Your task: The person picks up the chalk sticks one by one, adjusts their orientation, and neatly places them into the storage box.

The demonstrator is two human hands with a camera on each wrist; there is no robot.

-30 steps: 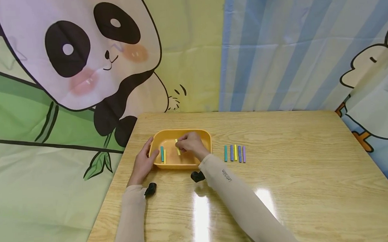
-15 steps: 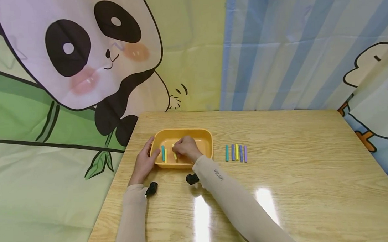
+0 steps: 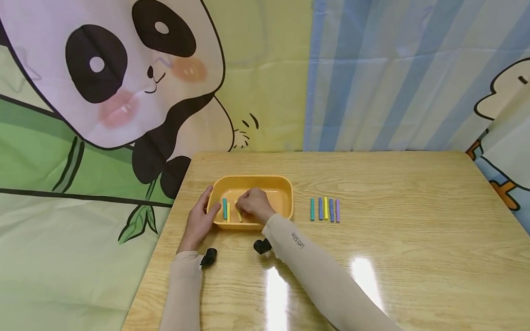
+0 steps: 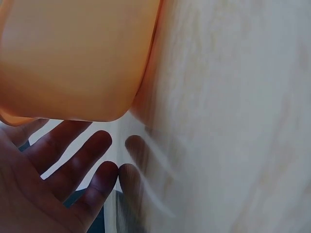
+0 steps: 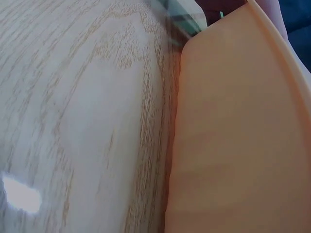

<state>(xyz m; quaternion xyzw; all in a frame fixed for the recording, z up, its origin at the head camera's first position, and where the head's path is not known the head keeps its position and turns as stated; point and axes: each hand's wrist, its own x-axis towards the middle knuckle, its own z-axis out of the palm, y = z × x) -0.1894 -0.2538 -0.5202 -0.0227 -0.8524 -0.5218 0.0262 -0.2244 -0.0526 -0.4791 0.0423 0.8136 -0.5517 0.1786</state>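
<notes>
From the head camera I see my left hand (image 3: pixel 199 219) lying with relaxed, nearly straight fingers against the left outer wall of the orange tray (image 3: pixel 280 183), which stands on the wooden table (image 3: pixel 403 238) left of its middle. My right hand (image 3: pixel 255 205) is inside the tray, fingers bent down onto a yellow stick (image 3: pixel 238 212); it looks like a pinch between thumb and fingertips, but the stick is small here and partly covered. Just left of it, on the tray floor, lie a teal stick (image 3: pixel 224 209) and a second yellow stick (image 3: pixel 228 212), side by side and touching or almost touching. Outside the tray, to its right, a row of five sticks (image 3: pixel 324 209) lies on the table, parallel and close together.

The left wrist camera shows what the head view does not: the palm and spread fingers of the left hand (image 4: pixel 58 179) from below, straight, holding nothing, with the tray's rounded corner (image 4: pixel 77 58) just above them. No sticks appear in this view.

The right wrist camera shows only the tray's outer wall (image 5: pixel 238 141) very near and the table grain (image 5: pixel 82 107) beside it. The right hand itself is not visible there, so this view cannot confirm the pinch.
</notes>
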